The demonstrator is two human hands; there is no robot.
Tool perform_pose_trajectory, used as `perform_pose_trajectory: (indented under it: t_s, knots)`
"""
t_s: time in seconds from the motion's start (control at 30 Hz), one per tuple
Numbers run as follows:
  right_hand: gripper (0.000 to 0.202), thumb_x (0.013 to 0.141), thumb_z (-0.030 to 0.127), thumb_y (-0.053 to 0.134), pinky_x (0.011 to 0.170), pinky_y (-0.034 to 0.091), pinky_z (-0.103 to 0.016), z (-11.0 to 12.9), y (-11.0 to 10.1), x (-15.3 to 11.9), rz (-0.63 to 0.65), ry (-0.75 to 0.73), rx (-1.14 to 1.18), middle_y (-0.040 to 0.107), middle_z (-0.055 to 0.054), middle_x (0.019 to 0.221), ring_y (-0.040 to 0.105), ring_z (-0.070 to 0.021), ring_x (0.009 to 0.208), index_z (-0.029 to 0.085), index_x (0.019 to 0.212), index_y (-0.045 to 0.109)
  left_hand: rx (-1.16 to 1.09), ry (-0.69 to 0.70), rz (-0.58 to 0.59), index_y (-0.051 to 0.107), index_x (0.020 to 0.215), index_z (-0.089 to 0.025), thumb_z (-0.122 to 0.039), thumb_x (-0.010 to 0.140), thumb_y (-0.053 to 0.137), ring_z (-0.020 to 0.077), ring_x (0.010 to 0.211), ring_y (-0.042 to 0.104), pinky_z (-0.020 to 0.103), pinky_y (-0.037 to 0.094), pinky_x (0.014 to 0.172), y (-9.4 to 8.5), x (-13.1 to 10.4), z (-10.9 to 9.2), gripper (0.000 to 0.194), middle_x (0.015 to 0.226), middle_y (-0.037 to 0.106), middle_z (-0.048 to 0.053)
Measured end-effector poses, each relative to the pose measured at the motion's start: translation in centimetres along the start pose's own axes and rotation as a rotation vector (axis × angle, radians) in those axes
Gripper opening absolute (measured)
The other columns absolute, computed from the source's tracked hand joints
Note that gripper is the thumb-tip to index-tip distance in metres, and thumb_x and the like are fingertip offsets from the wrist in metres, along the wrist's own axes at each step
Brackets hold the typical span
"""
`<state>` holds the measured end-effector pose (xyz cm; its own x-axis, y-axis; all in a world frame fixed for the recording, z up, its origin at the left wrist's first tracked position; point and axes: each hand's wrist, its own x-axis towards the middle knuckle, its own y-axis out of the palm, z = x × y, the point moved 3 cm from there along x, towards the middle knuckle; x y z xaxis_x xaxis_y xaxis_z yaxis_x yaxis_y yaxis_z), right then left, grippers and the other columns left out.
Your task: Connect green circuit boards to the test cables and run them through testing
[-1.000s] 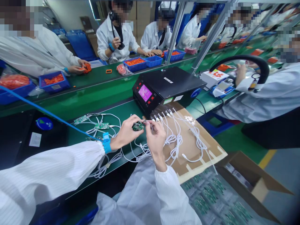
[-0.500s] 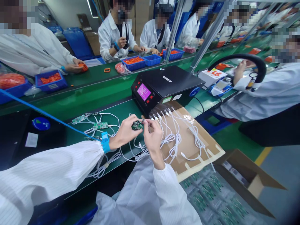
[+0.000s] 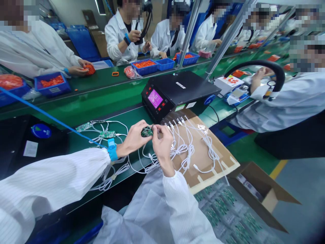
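Your left hand keeps its grip clamped on the circuit board; your right hand stays at its edge (whether pinching, I can't tell), so handling continues.

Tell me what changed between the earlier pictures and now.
Across the bench, a white-coated co-worker's hand moved a black strapped object up and toward picture right; their other hand lifted away from the blue plastic bin. The bare left hand still holds the green circuit board, the bare right hand at its edge, nothing let go; the black box with the pink screen stayed put.
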<state>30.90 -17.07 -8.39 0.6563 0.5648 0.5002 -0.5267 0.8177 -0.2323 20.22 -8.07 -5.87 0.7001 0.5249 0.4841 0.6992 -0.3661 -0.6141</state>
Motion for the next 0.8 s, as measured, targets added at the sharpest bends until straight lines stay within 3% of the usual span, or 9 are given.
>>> perform_pose_trajectory:
  t_s: [0.17,0.3,0.4,0.47,0.53,0.67,0.8]
  knots:
    - [0.025,0.1,0.033,0.054,0.075,0.051,-0.031,-1.6,0.4,1.5,0.137,0.003,-0.049,0.071,-0.005,0.088,0.065,-0.0184,0.079,0.02,0.093,0.074,-0.046,-0.099,0.073,0.075,0.1,-0.019,-0.017,0.078,0.073,0.0198,0.091,0.07,0.031,0.054,0.082,-0.1,1.0,2.0,0.022,0.098,0.074,0.004]
    - [0.02,0.096,0.03,0.06,0.078,0.051,-0.034,-3.0,0.7,2.7,0.238,0.01,-0.189,0.074,-0.006,0.087,0.066,-0.0208,0.079,0.021,0.094,0.077,-0.217,-0.436,0.097,0.073,0.107,-0.018,-0.042,0.071,0.09,0.0184,0.07,0.069,0.029,0.054,0.062,-0.4,1.5,3.1,0.047,0.089,0.076,0.005]
    - [0.015,0.094,0.025,0.063,0.077,0.051,-0.035,-4.0,1.3,3.1,0.276,0.03,-0.29,0.076,-0.008,0.089,0.067,-0.0214,0.077,0.02,0.096,0.077,-0.417,-0.717,0.08,0.068,0.087,-0.017,-0.051,0.062,0.096,0.0119,0.05,0.056,0.024,0.039,0.044,-1.1,1.3,2.6,0.05,0.067,0.067,0.001]
    - [0.014,0.094,0.023,0.063,0.075,0.051,-0.033,-4.6,1.9,3.1,0.291,0.05,-0.296,0.076,-0.008,0.089,0.067,-0.0208,0.076,0.019,0.097,0.076,-0.514,-0.852,0.117,0.06,0.07,-0.018,-0.054,0.061,0.096,0.0098,0.048,0.05,0.023,0.031,0.041,-1.5,1.0,1.9,0.052,0.061,0.061,-0.001]
    - [0.014,0.097,0.025,0.062,0.074,0.051,-0.032,-4.9,2.3,3.0,0.303,0.05,-0.284,0.076,-0.008,0.087,0.068,-0.0203,0.075,0.019,0.1,0.075,-0.571,-0.943,0.176,0.056,0.064,-0.018,-0.053,0.058,0.097,0.0102,0.05,0.052,0.024,0.034,0.044,-1.9,0.4,1.3,0.054,0.06,0.061,0.0]
    - [0.016,0.098,0.028,0.063,0.075,0.052,-0.033,-4.3,1.4,1.8,0.341,-0.025,-0.352,0.073,-0.01,0.095,0.067,-0.0198,0.074,0.018,0.106,0.073,-0.579,-1.014,0.241,0.059,0.062,-0.019,-0.052,0.058,0.098,0.0133,0.055,0.057,0.027,0.044,0.051,-2.3,-1.3,1.5,0.052,0.061,0.065,0.003]
    - [0.015,0.102,0.027,0.059,0.066,0.047,-0.032,-2.4,-1.8,-2.7,0.51,-0.173,-0.508,0.066,-0.007,0.092,0.061,-0.018,0.068,0.021,0.092,0.07,-0.557,-1.062,0.231,0.056,0.066,-0.021,-0.051,0.059,0.098,0.0189,0.058,0.066,0.029,0.049,0.05,-2.4,-3.0,2.3,0.052,0.062,0.068,0.005]
